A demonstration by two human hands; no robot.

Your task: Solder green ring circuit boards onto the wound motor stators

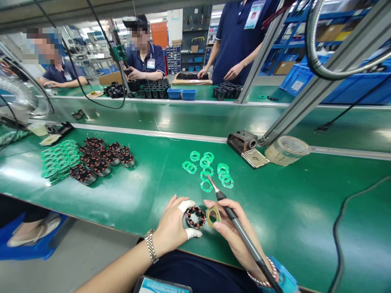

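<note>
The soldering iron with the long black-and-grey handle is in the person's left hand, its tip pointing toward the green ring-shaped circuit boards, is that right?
The hand is wrong: the head view shows the soldering iron in the right hand. Its tip does point toward the green ring-shaped circuit boards.

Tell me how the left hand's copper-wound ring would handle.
The copper-wound ring looks metallic and densely wound, so likely heavy for its size. Probably stiff: the left hand grips it without visible bending. Its round outline might let it roll on edge.
</note>
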